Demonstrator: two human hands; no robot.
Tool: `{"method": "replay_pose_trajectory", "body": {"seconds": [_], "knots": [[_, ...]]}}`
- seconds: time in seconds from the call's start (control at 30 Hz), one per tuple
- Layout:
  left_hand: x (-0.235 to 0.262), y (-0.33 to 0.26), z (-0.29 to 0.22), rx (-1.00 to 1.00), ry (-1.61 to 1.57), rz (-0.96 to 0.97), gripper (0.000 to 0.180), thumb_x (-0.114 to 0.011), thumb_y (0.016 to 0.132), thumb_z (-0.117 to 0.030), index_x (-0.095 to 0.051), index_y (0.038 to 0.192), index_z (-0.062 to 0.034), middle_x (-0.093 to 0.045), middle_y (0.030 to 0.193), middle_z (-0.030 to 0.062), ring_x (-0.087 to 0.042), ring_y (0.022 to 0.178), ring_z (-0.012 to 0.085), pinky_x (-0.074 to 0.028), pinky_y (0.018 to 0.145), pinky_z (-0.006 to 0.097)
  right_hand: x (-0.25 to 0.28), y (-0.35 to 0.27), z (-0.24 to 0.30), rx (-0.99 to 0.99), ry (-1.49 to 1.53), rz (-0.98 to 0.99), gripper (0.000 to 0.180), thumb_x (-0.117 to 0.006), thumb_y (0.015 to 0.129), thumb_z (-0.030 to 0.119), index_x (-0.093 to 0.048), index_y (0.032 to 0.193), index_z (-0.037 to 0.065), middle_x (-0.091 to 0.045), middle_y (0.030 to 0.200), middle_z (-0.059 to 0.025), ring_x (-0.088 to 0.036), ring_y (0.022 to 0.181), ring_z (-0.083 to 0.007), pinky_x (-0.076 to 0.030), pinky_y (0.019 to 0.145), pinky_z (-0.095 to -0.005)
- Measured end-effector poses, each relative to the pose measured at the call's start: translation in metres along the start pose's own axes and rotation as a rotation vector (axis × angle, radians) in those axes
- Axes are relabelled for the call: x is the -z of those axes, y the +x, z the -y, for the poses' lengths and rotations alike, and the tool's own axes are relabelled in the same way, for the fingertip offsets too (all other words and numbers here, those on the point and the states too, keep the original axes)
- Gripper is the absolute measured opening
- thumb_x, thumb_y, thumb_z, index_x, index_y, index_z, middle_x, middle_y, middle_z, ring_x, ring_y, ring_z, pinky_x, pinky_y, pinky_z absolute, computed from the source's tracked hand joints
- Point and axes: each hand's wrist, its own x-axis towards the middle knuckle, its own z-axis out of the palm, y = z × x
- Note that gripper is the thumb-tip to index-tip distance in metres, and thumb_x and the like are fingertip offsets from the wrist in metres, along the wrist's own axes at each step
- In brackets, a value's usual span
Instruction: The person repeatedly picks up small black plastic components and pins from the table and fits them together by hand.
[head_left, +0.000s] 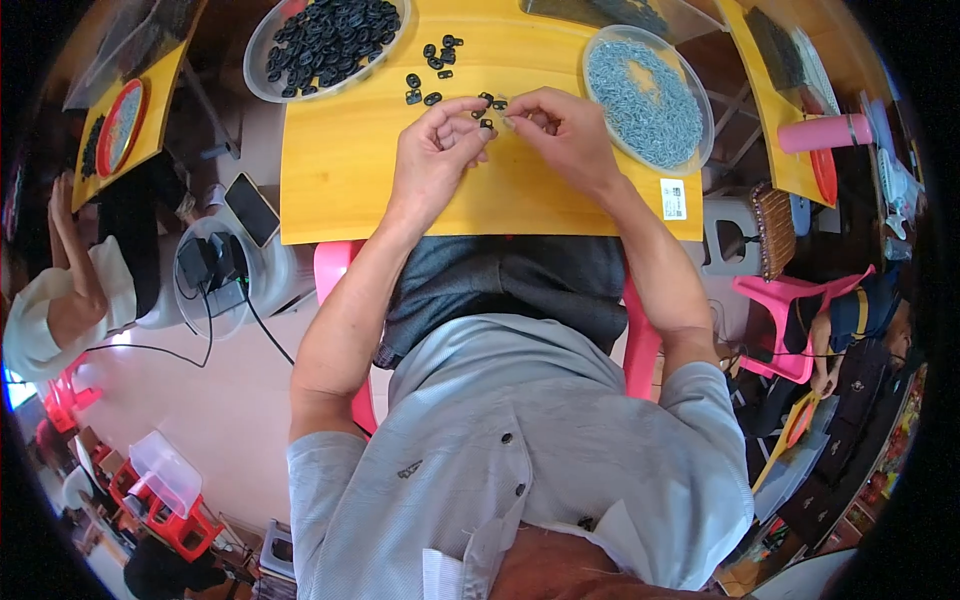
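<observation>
White rectangular label [673, 198] stuck at table's near right corner. Dark-screened phone [251, 208] lies left of the table.

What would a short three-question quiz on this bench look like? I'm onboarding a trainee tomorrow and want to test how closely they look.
1. True or false: the round tray of black rings sits at the person's left on the yellow table.
2. What fills the round tray at the person's right? A) small grey metal parts B) black rings C) pink caps
3. Where are the left hand and right hand relative to each other?

Key
1. True.
2. A: small grey metal parts.
3. Close together over the table's middle, fingertips almost meeting on a small black piece, just below a few loose black pieces.
</observation>
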Motion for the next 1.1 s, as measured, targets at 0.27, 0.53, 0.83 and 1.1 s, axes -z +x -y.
{"method": "replay_pose_trajectory", "body": {"seconds": [0.27, 0.53, 0.83, 1.1], "knots": [[-0.001, 0.002, 0.003, 0.043, -0.092, -0.031, 0.022, -0.065, 0.091, -0.002, -0.064, 0.111, 0.0062, -0.071, 0.093, 0.0103, -0.068, 0.081, 0.0141, -0.052, 0.068, 0.023, -0.004, -0.001, 0.003, 0.003, 0.002, 0.019, 0.010, -0.071, 0.084, 0.004, -0.070, 0.094, 0.000, -0.066, 0.076, 0.0001, -0.052, 0.061, -0.0025, -0.041, 0.054, -0.0190], [-0.002, 0.001, 0.003, 0.034, -0.086, -0.046, 0.015, -0.066, 0.091, -0.002, -0.064, 0.104, 0.0055, -0.071, 0.091, 0.0109, -0.069, 0.080, 0.0141, -0.053, 0.068, 0.024, -0.004, 0.000, 0.004, 0.000, -0.014, 0.023, 0.010, -0.071, 0.083, 0.005, -0.070, 0.092, 0.001, -0.067, 0.077, -0.0019, -0.054, 0.061, -0.0044, -0.042, 0.053, -0.0202], [-0.005, -0.005, 0.012, -0.051, 0.064, -0.120, 0.015, -0.066, 0.091, -0.003, -0.065, 0.103, 0.0061, -0.071, 0.086, 0.0086, -0.069, 0.078, 0.0115, -0.053, 0.067, 0.022, -0.007, -0.002, 0.004, 0.030, -0.022, 0.022, 0.010, -0.071, 0.083, 0.007, -0.070, 0.090, 0.000, -0.065, 0.071, -0.0025, -0.052, 0.058, -0.0050, -0.042, 0.052, -0.0215], [-0.009, -0.007, 0.013, -0.112, 0.184, -0.135, 0.014, -0.065, 0.091, -0.003, -0.065, 0.101, 0.0064, -0.071, 0.085, 0.0090, -0.069, 0.080, 0.0123, -0.054, 0.070, 0.023, -0.007, -0.004, 0.004, -0.129, 0.059, 0.060, 0.010, -0.068, 0.086, 0.008, -0.070, 0.090, -0.001, -0.056, 0.065, 0.0042, -0.045, 0.057, -0.0022, -0.035, 0.051, -0.0204]]}}
